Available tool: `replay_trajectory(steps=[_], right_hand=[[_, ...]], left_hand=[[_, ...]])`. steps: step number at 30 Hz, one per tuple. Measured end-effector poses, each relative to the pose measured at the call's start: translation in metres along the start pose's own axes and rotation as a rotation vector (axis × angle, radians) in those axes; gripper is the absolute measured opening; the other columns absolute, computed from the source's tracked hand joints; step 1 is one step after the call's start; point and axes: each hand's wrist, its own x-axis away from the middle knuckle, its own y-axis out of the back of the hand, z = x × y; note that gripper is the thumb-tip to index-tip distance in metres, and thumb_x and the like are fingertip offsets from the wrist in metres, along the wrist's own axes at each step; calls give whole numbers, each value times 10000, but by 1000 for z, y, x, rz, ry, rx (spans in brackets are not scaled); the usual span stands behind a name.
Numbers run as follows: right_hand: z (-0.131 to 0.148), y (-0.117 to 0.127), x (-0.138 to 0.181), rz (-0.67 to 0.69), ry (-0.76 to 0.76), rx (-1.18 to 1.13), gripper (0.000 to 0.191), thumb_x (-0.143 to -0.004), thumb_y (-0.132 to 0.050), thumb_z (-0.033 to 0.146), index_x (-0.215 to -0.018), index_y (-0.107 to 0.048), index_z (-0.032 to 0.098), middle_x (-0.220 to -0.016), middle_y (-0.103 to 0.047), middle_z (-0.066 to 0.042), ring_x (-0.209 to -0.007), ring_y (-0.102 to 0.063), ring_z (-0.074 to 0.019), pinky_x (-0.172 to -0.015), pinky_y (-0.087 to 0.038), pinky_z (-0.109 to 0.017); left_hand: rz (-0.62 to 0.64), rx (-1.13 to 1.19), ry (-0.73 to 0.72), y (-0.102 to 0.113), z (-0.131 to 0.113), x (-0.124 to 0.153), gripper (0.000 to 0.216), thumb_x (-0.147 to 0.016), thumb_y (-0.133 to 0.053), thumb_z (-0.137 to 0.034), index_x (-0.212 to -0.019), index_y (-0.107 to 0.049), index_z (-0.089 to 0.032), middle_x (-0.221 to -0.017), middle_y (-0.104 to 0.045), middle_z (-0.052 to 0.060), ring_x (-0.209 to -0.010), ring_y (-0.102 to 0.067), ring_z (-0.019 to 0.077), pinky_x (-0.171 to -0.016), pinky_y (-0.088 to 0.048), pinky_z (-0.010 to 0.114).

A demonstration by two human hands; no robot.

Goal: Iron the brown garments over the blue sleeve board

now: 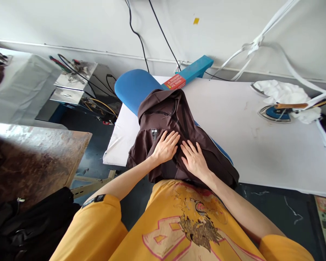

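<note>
A dark brown garment (163, 108) is draped over a blue padded pressing board (136, 85), whose rounded end sticks out at the upper left. A small dark label with white lettering (154, 132) shows on the cloth. My left hand (166, 146) lies flat on the garment, fingers stretched out and pointing up to the right. Just to its right, my right hand (193, 157) rests on the same cloth with its fingers spread. The two hands are a little apart, and neither grips the fabric. Part of the board is hidden under the garment.
An iron with a wooden handle (275, 112) stands on the white-covered table (228, 105) at right, beside a white cloth (282, 92). Behind the garment is a teal arm with a red label (190, 72). A metal box (73, 81) and a worn wooden table (38, 156) are at left.
</note>
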Motion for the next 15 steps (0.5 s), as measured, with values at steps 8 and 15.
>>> replay_trajectory(steps=[8,15], right_hand=[[-9,14,3,-21,18,-22,483,-1063,-383,299,-1495,-531,140,-1578,-488,-109,-1469,-430,-277,-1241,-296,-540],[-60,23,12,-43,4,35,508,-1065,-391,299,-1538,-478,136,-1628,-407,-127,-1519,-366,-284,-1258,-285,-520]], left_hand=[[85,-62,17,-10,-7,17,609,-1029,-415,-271,-1610,-332,-110,-1662,-344,159,-1578,-261,313,-1298,-181,589],[137,-82,-87,3,-2,4,466,-1034,-393,-245,-1437,-553,-73,-1465,-583,193,-1383,-531,315,-1183,-393,492]])
